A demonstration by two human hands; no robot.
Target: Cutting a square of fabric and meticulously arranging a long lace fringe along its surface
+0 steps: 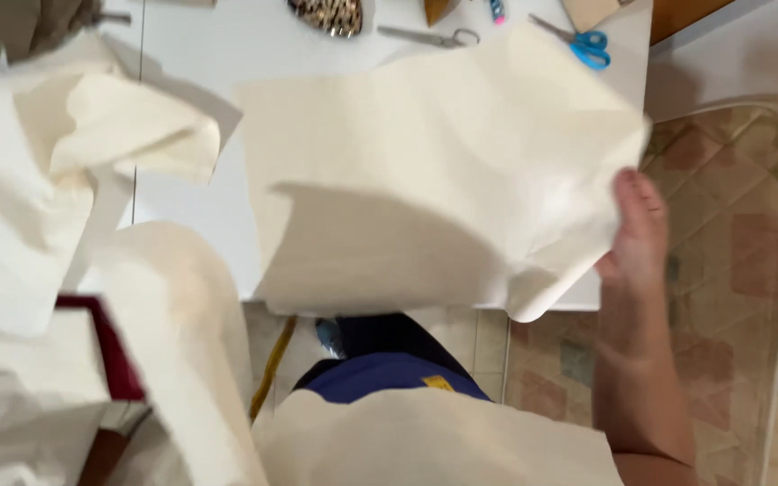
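I am looking down from above at a white table (227,216) that fills the upper middle of the frame. My right hand (638,229) is at the right of the frame, just past the table's edge, with its thumb and fingers pinched closed on the right edge of a large cream-coloured sheet of cotton fabric (434,171). That sheet spreads across the centre of the frame, partly lifted off the table, and its lower edge curls down over the table's near edge. My left hand is not visible anywhere in the frame.

More of the same cream cloth is bunched at the upper left (128,126) and hangs in folds down the left side and along the bottom of the frame.

Along the top edge of the frame, on the table, lie a pair of blue-handled scissors (587,43) at the upper right, a pair of all-metal scissors (434,37) near the top centre, and a leopard-print pouch (328,15) just left of them. A dark red box edge (114,351) shows at the lower left. At the right, the floor carries a quilted patchwork mat in pink and beige (740,234). My blue garment (389,373) shows at the bottom centre.
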